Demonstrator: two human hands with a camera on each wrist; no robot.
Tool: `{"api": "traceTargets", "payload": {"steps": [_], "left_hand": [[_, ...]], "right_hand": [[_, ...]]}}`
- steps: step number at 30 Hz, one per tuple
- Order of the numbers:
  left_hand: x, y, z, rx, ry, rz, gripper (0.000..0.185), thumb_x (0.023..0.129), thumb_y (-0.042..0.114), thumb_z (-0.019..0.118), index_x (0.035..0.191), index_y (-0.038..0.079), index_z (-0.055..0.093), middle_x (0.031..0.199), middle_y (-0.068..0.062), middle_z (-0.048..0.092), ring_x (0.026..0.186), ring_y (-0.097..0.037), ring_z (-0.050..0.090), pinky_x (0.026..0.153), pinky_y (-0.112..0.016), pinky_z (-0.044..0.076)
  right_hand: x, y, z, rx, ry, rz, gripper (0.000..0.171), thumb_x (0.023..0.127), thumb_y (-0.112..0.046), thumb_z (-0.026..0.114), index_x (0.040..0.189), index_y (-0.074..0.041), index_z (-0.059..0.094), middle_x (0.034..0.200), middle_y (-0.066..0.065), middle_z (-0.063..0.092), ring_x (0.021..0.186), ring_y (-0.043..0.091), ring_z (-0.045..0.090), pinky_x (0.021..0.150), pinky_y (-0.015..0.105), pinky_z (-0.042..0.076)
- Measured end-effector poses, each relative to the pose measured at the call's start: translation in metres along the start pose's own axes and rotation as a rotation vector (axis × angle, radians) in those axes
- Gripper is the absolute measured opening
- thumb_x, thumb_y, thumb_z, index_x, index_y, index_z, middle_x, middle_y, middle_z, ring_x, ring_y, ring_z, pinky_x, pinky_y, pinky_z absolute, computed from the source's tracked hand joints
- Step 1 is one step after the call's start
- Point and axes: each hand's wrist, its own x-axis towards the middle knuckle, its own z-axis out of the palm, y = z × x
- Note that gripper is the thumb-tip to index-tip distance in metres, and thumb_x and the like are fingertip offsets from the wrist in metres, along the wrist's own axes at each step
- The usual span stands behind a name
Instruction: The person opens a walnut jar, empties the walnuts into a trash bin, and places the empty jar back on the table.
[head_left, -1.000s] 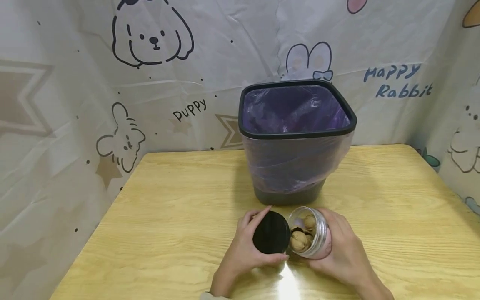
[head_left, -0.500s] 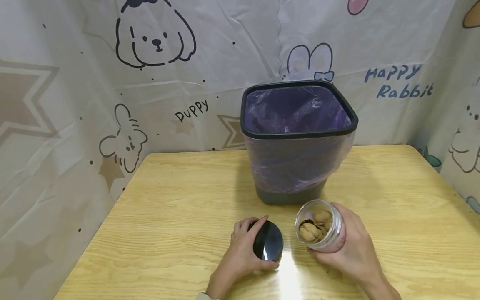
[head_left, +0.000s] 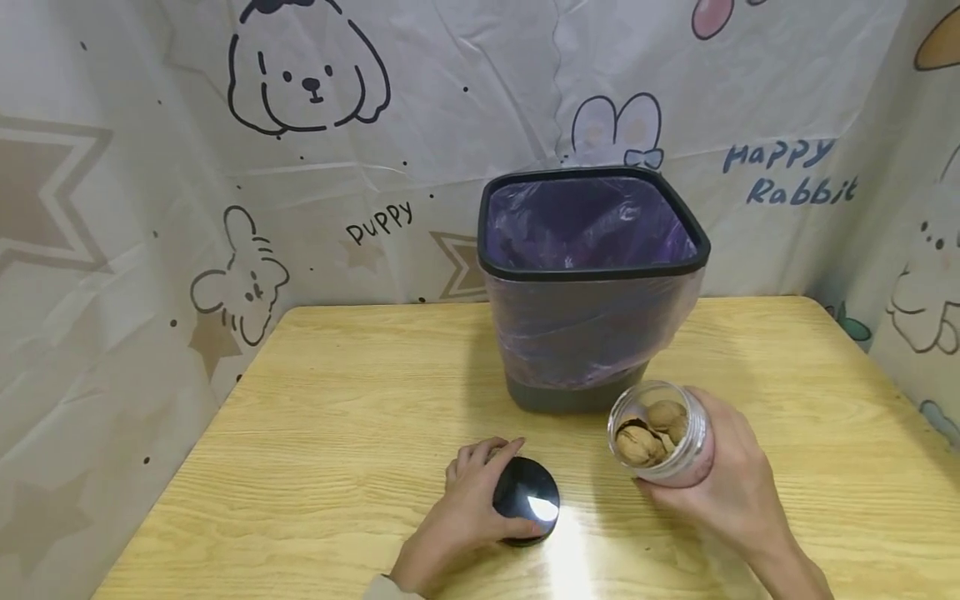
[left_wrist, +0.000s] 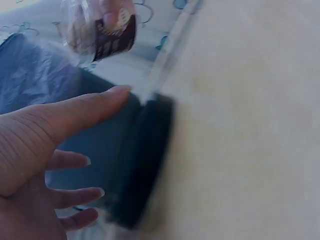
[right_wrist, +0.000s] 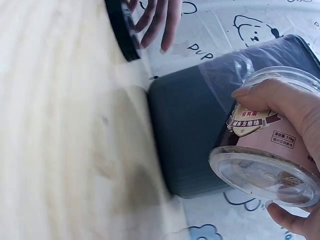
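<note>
A clear plastic jar (head_left: 660, 433) holding walnuts (head_left: 647, 433) is open at the top and tilted a little. My right hand (head_left: 684, 463) grips it just above the wooden table (head_left: 337, 400), right of the bin's base. The right wrist view shows the jar's (right_wrist: 270, 150) labelled side and clear bottom. The black round lid (head_left: 527, 510) lies flat on the table near the front edge. My left hand (head_left: 504, 490) curls over it, fingers on the far rim, thumb at the near side. In the blurred left wrist view the lid (left_wrist: 145, 160) sits by the fingers (left_wrist: 75, 161).
A dark square bin (head_left: 592, 283) lined with a purple bag stands at the table's back middle, just behind the jar. A cartoon-printed sheet (head_left: 300, 167) hangs around the table on three sides. Bare tabletop stretches to the left (head_left: 315, 433) and right.
My left hand has carried the lid away from the jar's mouth, down and left onto the table. My right hand has moved the jar right and slightly up, toward the bin.
</note>
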Motion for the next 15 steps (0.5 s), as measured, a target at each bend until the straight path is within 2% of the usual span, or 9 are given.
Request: {"api": "traceTargets", "payload": {"steps": [5,11,15], "left_hand": [[0.009,0.006,-0.030,-0.031,0.097,0.043,0.082,0.081,0.037,0.077,0.146,0.005,0.039,0.146,-0.020,0.034,0.134,-0.039,0.023,0.103,-0.060,0.035],[0.023,0.022,-0.071,0.002,0.315,0.066,0.061,0.092,0.028,0.065,0.143,0.003,0.042,0.144,-0.020,0.039,0.134,-0.039,0.030,0.103,-0.056,0.038],[0.031,0.030,-0.100,-0.018,0.442,0.066,0.055,0.099,0.031,0.054,0.144,0.004,0.042,0.142,-0.020,0.041,0.133,-0.038,0.035,0.106,-0.055,0.035]], "right_hand": [[0.010,0.001,-0.008,-0.007,0.026,0.017,0.109,0.034,-0.022,0.095,0.132,-0.002,0.051,0.117,0.015,0.058,0.105,0.027,0.050,0.091,0.009,0.027],[0.012,0.001,-0.010,-0.008,0.029,0.031,0.111,0.033,-0.021,0.096,0.132,-0.002,0.051,0.118,0.015,0.058,0.104,0.028,0.050,0.089,0.009,0.026],[0.009,0.002,-0.011,-0.006,0.035,0.040,0.112,0.032,-0.021,0.096,0.133,-0.002,0.051,0.119,0.016,0.058,0.104,0.029,0.049,0.090,0.009,0.026]]}}
